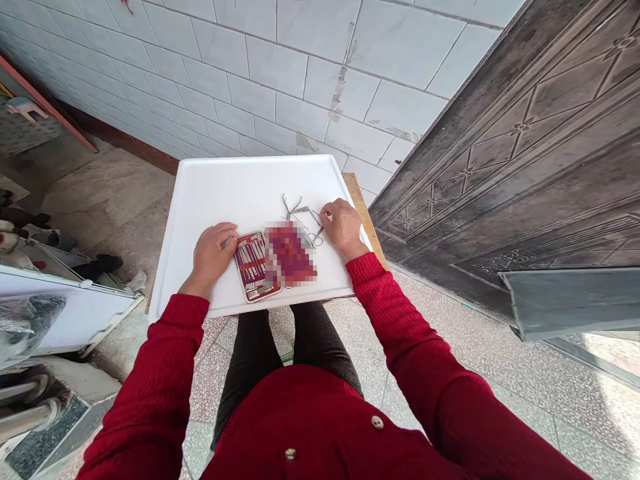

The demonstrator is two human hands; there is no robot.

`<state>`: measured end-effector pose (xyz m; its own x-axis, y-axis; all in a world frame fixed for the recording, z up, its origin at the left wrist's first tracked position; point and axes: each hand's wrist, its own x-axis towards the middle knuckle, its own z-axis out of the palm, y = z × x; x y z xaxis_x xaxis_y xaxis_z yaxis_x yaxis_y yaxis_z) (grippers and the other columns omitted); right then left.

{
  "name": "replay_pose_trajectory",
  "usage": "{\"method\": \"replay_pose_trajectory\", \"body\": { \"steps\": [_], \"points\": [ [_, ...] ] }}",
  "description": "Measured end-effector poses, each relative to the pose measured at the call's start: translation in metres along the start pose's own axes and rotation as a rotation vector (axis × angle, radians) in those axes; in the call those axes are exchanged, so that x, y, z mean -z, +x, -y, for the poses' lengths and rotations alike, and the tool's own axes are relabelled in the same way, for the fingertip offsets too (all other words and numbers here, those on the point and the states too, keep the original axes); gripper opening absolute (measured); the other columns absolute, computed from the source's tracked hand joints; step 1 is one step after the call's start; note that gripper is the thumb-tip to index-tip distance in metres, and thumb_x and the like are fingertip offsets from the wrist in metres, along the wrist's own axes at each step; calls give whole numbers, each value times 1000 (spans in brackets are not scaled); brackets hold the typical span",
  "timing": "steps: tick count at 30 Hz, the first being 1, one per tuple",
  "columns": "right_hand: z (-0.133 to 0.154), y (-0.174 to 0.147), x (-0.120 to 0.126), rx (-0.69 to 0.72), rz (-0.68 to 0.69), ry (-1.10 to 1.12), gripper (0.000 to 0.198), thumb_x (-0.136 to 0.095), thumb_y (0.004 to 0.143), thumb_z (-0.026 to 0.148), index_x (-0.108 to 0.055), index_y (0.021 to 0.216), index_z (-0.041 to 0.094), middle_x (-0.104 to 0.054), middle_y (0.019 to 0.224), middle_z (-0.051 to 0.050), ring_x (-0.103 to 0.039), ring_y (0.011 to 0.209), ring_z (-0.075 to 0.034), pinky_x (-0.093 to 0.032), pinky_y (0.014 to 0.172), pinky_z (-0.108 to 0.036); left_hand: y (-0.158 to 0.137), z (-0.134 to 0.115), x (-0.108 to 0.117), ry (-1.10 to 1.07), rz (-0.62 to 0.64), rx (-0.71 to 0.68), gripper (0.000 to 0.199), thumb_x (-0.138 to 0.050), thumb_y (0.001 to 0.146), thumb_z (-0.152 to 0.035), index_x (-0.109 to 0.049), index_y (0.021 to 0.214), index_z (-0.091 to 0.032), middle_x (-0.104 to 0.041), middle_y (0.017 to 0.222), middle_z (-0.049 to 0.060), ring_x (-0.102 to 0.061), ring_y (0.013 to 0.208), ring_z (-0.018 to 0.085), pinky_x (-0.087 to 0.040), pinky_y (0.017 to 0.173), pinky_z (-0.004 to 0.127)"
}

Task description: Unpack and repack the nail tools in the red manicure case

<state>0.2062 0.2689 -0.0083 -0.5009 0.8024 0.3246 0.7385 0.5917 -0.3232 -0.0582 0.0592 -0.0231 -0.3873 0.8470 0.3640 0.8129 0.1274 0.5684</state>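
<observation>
An open manicure case [251,261] with a red rim lies on a white tabletop [215,187], its near half printed with or holding a row of slim tools. The case's right half [290,257] is blurred by large pixels. My left hand [213,257] rests on the tabletop at the case's left edge, fingers stretched out and thumb by the rim. Beyond the case lie nippers [291,208] with spread handles and small scissors [315,240]. My right hand [343,225] is beside them, thumb and fingers pinched at the end of a thin metal tool [315,217], largely hidden.
A tiled wall [280,80] stands behind the table. On the right is a dark patterned metal door [500,153]. Wood [357,193] shows under the tabletop's right edge. To the left, a white rack [65,300] and assorted items stand on the floor.
</observation>
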Motion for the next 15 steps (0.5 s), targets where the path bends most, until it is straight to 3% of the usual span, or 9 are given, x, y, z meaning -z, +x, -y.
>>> {"method": "replay_pose_trajectory", "body": {
  "steps": [5, 9, 15],
  "points": [
    [13, -2, 4, 53, 120, -34, 23, -55, 102, 27, -77, 99, 19, -72, 99, -9, -64, 96, -24, -41, 87, -35, 0, -1, 0, -6, 1, 13, 23, -53, 94, -30, -76, 91, -24, -78, 126, 5, -68, 124, 27, -49, 116, 47],
    [23, 3, 7, -11, 187, -125, 25, -54, 101, 28, -77, 99, 18, -75, 105, -13, -68, 96, -27, -44, 81, -35, 0, -1, 0, -8, 1, 11, 23, -54, 93, -30, -75, 89, -24, -78, 125, 5, -68, 124, 27, -48, 116, 47],
    [30, 31, 6, 18, 320, -270, 13, -64, 90, 14, -76, 94, 15, -76, 96, -19, -71, 91, -31, -48, 72, -35, 1, -1, 0, -17, 4, 15, 22, -54, 93, -30, -75, 89, -25, -78, 126, 5, -67, 125, 28, -48, 117, 50]
  ]
}}
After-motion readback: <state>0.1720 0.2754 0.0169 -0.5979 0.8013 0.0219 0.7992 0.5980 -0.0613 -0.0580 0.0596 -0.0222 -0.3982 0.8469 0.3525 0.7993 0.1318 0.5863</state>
